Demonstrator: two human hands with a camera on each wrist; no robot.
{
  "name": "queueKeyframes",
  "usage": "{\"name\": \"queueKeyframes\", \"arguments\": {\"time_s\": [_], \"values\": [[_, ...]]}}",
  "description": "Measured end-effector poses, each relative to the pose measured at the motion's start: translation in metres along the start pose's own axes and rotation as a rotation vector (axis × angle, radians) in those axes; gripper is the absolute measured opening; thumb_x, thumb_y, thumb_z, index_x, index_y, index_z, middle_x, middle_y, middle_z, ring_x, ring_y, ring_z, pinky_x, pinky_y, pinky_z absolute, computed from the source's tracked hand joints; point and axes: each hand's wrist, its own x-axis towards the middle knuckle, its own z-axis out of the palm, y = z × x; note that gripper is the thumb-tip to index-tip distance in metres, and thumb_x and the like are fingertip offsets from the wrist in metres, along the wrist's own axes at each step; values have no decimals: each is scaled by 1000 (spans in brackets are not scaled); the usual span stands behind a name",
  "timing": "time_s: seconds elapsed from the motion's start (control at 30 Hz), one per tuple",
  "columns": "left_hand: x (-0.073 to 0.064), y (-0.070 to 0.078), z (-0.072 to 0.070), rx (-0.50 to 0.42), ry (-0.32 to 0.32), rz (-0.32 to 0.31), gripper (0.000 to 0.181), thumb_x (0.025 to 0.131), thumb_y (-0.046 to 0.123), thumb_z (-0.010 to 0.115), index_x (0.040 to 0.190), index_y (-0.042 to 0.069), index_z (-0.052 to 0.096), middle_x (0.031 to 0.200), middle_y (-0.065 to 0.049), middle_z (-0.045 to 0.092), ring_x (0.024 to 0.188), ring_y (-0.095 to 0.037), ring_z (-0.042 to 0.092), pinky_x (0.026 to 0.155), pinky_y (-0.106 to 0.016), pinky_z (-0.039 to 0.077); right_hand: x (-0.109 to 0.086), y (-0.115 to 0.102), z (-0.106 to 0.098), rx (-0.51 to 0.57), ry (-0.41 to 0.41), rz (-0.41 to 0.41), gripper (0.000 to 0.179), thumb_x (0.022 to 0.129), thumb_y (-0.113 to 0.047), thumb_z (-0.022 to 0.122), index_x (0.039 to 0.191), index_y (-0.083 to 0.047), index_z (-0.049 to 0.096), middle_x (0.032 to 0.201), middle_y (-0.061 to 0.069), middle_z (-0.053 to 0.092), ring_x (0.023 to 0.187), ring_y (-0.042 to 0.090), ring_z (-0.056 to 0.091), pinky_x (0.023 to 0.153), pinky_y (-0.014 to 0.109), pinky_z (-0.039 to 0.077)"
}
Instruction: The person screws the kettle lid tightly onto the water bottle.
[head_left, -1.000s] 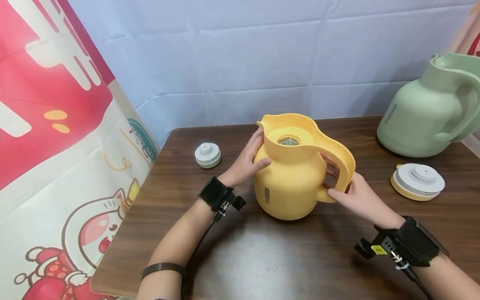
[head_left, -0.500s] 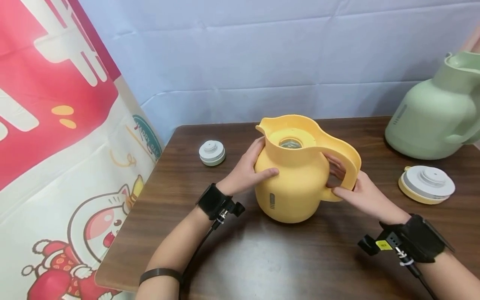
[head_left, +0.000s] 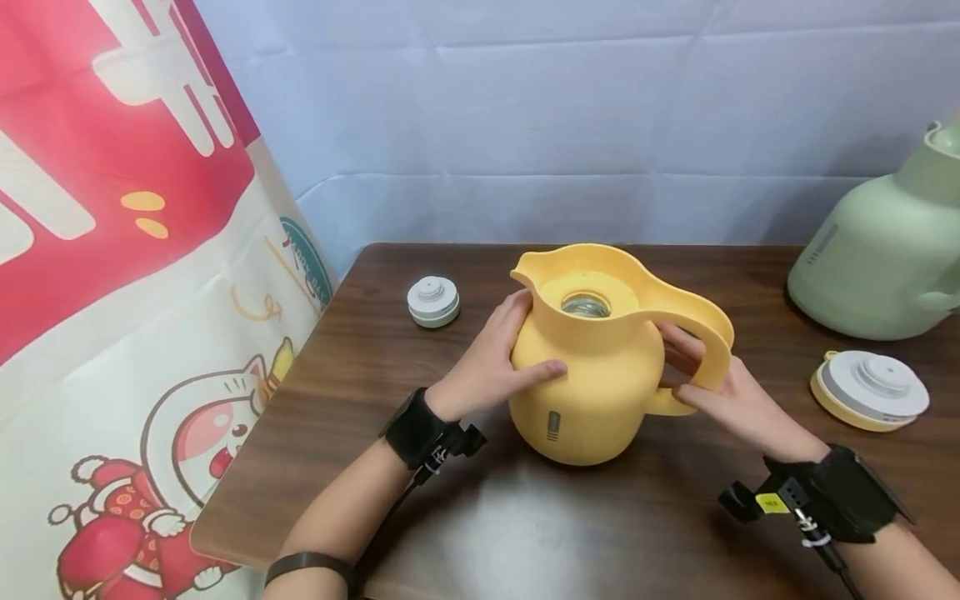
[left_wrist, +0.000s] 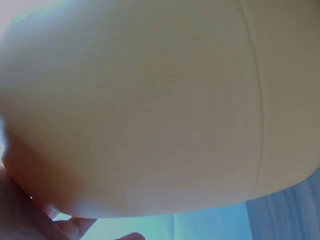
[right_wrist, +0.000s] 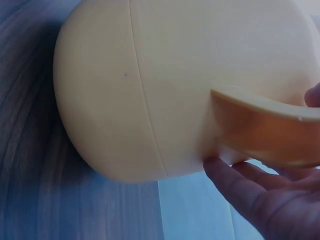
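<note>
A pale blue cloth (head_left: 525, 125) hangs at the back, a red-and-white printed cloth (head_left: 112, 225) along the left edge of the brown table (head_left: 570, 542). The yellow jug (head_left: 592, 408) stands on the table between both hands, its body nearly filling the left wrist view and hiding part of that hand. A green jug (head_left: 885, 258) stands farther back at the right, cut off by the edge of view. The left hand (head_left: 491, 362) grips the yellow jug's shoulder, thumb spread from fingers curved round the side; the right hand (head_left: 738, 400) holds the handle (head_left: 714, 362), thumb in front, fingers behind. A yellow-rimmed lid (head_left: 873, 392) lies before the green jug; a smaller white lid (head_left: 433, 302) lies beyond the left wrist.
</note>
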Motion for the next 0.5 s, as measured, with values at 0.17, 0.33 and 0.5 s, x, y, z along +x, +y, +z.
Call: {"name": "queueKeyframes", "arguments": {"time_s": [0.17,0.33,0.5], "values": [[-11,3,4,24,50,12,87,81,73,49,147,20,28,144,2,33,126,-14,31,100,-36,34,-1,4,5,60,6,2,69,87,19,41,149,-6,27,144,-8,41,125,4,44,88,21,46],[-21,8,8,43,106,11,90,80,76,46,147,19,29,141,0,36,126,-16,32,99,-36,34,-3,5,8,55,24,12,69,86,20,40,148,-7,31,142,-9,43,125,2,44,88,20,46],[-27,14,9,62,128,19,85,82,67,56,147,19,29,139,0,38,127,-15,31,100,-36,34,-5,4,7,110,0,-14,71,84,23,38,147,-8,33,144,-6,42,126,4,44,84,23,49]]}}
